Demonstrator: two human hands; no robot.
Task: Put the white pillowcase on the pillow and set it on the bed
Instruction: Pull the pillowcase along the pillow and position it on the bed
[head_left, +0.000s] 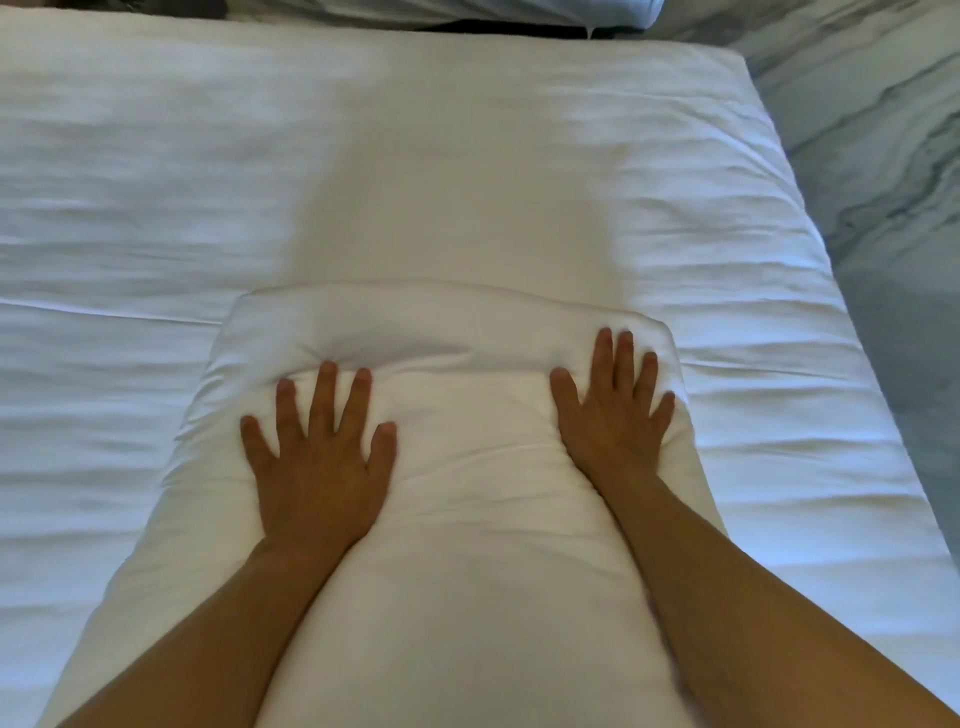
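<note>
This is a bedroom. A big bed (467, 156) with a white, wrinkly sheet fills most of the room in front of me. A soft white pillow (457, 467) lies on it. Beside the bed, the floor (883, 156) looks like grey, swirly stone.

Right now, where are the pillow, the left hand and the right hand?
pillow (467, 415): head view, bare white top between the hands.
left hand (319, 467): head view, back of the hand, flat on the pillow.
right hand (615, 415): head view, back of the hand, fingers spread.
</note>
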